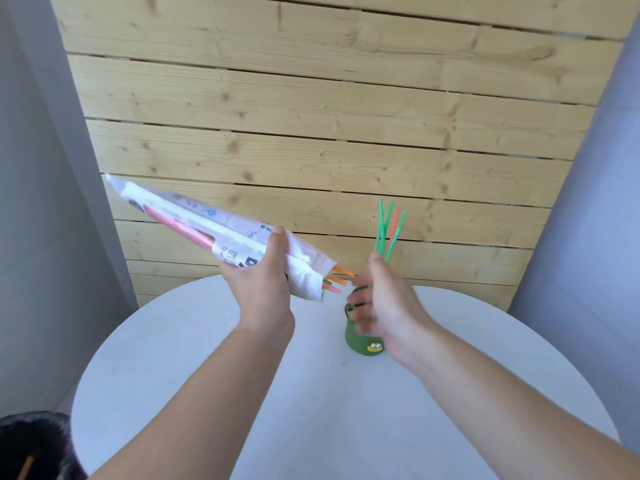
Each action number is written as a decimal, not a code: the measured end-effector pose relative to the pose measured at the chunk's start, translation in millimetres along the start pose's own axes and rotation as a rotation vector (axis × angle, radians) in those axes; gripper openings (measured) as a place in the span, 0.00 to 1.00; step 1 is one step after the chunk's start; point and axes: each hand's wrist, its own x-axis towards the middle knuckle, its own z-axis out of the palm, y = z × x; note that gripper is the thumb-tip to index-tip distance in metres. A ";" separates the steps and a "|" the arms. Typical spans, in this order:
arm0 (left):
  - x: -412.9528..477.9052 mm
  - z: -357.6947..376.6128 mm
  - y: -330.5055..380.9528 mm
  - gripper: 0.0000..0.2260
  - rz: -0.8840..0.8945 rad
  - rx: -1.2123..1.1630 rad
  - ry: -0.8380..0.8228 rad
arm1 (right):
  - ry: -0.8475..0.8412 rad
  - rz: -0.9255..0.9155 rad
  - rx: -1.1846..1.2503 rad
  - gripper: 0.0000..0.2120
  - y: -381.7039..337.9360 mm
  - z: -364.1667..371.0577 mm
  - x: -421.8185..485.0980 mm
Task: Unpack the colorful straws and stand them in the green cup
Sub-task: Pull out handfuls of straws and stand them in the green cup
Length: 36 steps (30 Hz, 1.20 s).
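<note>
Left hand: the left hand [266, 282], centre of the frame, grips a long white printed plastic pack of straws [194, 220] near its open end, thumb on top and fingers curled underneath.
Pack: it slants from the upper left down toward the centre, held in the air above the round white worktop [207, 375].
Pack contents: pink straws [180, 226] show through the clear part of the wrapper; orange and pink straw tips [337, 277] stick out of the lower, open end, near the right hand.
Writing: the wrapper carries dark and blue printed marks and a boxed symbol near the thumb; none of it can be read.
Right hand: the right hand [384, 303], right of centre, holds a small bunch of loose thin straws [389, 230], three green and one orange-red, fanning upward above it. Its fingers are curled and motion-blurred, so the exact grip cannot be made out.
Cup: the small green cup [360, 341] stands on the worktop directly behind and below the right hand, partly hidden by it. A yellow mouth and two small eyes show low on its side. No straw is seen standing in it.
Background: a pale slatted wooden wall [311, 133] fills the upper frame.
Lower left corner: a dark rounded object [31, 441] beside the worktop; what it is cannot be told.
</note>
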 end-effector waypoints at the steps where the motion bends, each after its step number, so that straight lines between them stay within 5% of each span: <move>1: -4.6 2.8 5.1 0.30 0.057 0.029 -0.010 | -0.042 0.130 0.116 0.28 4.1 5.6 -6.2; 6: -28.0 10.7 22.4 0.22 0.273 0.177 -0.118 | -0.127 0.331 0.442 0.30 8.2 16.9 -26.1; 11: -42.3 15.4 16.4 0.25 0.322 0.264 -0.168 | -0.079 0.255 0.488 0.19 7.9 21.2 -33.7; 36: -2.1 0.9 -5.3 0.33 -0.158 0.056 0.256 | 0.060 -0.200 0.069 0.16 28.1 6.4 -2.8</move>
